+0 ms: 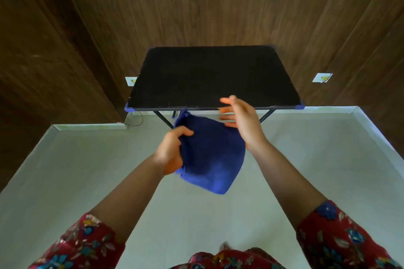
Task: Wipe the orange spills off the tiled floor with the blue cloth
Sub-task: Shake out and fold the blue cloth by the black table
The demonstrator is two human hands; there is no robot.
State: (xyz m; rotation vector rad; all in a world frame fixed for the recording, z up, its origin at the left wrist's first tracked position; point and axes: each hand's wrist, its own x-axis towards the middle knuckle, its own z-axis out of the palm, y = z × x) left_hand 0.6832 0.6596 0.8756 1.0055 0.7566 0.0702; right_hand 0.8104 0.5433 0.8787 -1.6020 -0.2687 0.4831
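Cloth (211, 155) hangs above the floor (87, 159): your left hand (171, 150) grasps it, right hand (244, 120) fingers spread beside it.

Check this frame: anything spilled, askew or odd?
No orange spill shows on the tiled floor in view. The blue cloth is bunched in the left hand; the right hand is open beside it. The black table stands level.

The blue cloth (213, 155) hung bunched and folded in mid-air above the pale tiled floor (87, 170), gripped at its left edge, lower corner drooping.
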